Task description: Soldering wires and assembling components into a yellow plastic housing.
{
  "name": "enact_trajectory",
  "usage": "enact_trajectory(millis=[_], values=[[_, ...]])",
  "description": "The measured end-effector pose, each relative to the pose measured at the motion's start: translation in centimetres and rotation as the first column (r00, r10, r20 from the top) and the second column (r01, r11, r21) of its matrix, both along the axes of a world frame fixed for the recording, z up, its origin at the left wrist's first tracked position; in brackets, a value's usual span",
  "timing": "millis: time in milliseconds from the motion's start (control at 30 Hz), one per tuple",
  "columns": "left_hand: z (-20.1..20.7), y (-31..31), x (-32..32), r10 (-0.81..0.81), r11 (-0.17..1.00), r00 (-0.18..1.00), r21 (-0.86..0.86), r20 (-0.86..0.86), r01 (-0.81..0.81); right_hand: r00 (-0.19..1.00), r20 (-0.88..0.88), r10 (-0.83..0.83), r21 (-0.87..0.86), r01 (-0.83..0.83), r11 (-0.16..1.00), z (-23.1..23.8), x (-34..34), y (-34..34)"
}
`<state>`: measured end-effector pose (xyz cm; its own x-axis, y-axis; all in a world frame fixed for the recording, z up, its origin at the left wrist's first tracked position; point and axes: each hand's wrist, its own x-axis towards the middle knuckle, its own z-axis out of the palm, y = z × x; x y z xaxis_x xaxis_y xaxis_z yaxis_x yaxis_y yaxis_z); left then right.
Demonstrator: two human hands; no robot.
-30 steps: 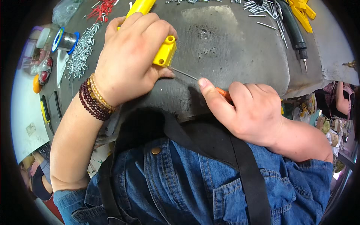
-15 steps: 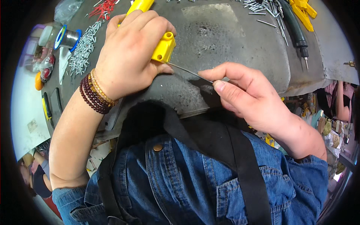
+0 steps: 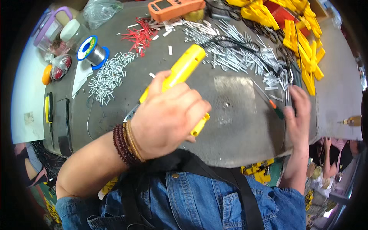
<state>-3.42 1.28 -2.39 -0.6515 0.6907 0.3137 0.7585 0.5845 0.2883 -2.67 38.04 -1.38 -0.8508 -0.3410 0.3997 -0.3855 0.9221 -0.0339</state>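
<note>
My left hand is closed around a yellow plastic tool housing, tilted with its round, hollow-looking end up and to the right. Its lower end, with small round holes, shows below my fingers. At the right of the bench, my right hand is blurred, thumb and fingers curved beside the metal rods and a dark tool. Whether it grips anything is unclear. A small screwdriver with a dark green and orange handle lies just left of that hand, its shaft pointing away.
Piles of metal rods and short silver pins lie on the bench. Red wire pieces, an orange meter and a solder spool stand farther back. Yellow housings crowd the far right.
My right hand has left the yellow housing and swung right. The thin metal shaft is out of it, and a screwdriver now lies on the bench. My view takes in more of the bench.
</note>
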Motion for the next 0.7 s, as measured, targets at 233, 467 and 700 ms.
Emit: enact_trajectory(millis=[233, 467, 700], values=[[0.0, -0.2, -0.4, -0.01, 1.0, 0.998, -0.024, 0.059, 0.011, 0.824, 0.253, -0.507, -0.104, 0.544, 0.832, -2.8, -4.1, 8.5], [0.2, 0.0, -0.3, 0.006, 1.0, 0.998, -0.001, 0.066, -0.006, 0.883, 0.417, -0.214, -0.823, 0.467, 0.322, 1.6, -2.6, 12.9], [-0.1, -0.6, -0.2, -0.035, 0.999, 0.995, 0.02, 0.091, 0.033, 0.519, -0.196, 0.832, -0.947, 0.121, -0.299, 3.9, -3.4, -2.4]])
